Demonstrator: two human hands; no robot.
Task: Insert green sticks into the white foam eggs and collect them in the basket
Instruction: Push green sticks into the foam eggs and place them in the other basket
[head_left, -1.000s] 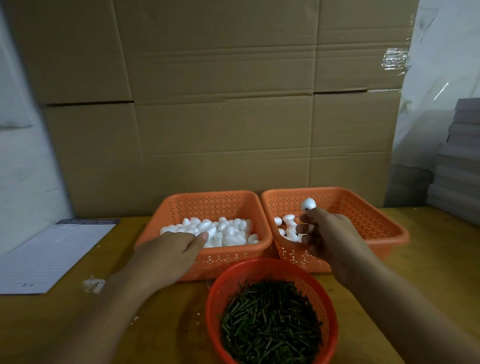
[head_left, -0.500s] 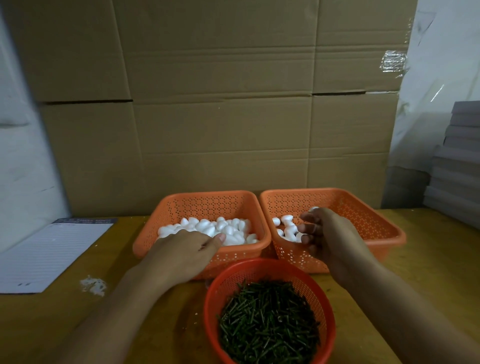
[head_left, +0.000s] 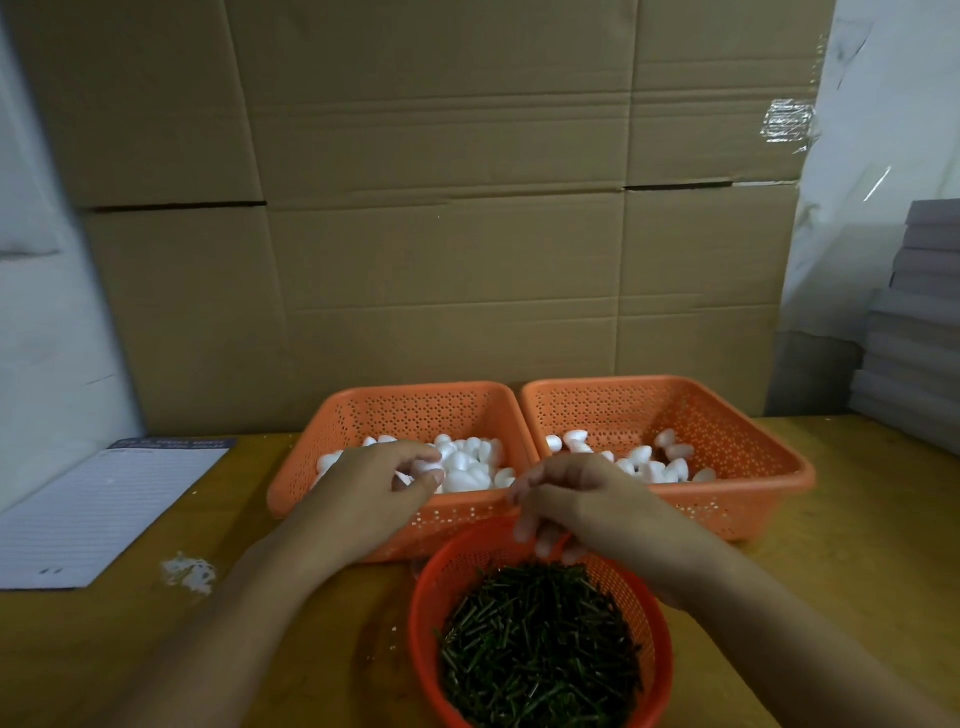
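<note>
A white foam egg (head_left: 427, 470) is pinched between the thumb and curled fingers (head_left: 423, 457) of the left hand (head_left: 371, 499), which is held over the near edge of the left basket (head_left: 363, 415). Loose foam eggs (head_left: 470, 460) are piled just beyond and to the right of those fingers. The right hand (head_left: 587, 512) is held over the far rim of the round basket (head_left: 423, 613); its fingers (head_left: 543, 543) are curled downward, slightly blurred, and whether anything is held in them cannot be told. The green sticks (head_left: 540, 644) are heaped just below and nearer than these fingertips. Behind the right hand, finished eggs (head_left: 670, 462) are scattered in the right basket (head_left: 753, 447). A lined paper pad (head_left: 98, 512) and white crumbs (head_left: 189, 571) are seen on the surface (head_left: 857, 545), well left of the left hand.
</note>
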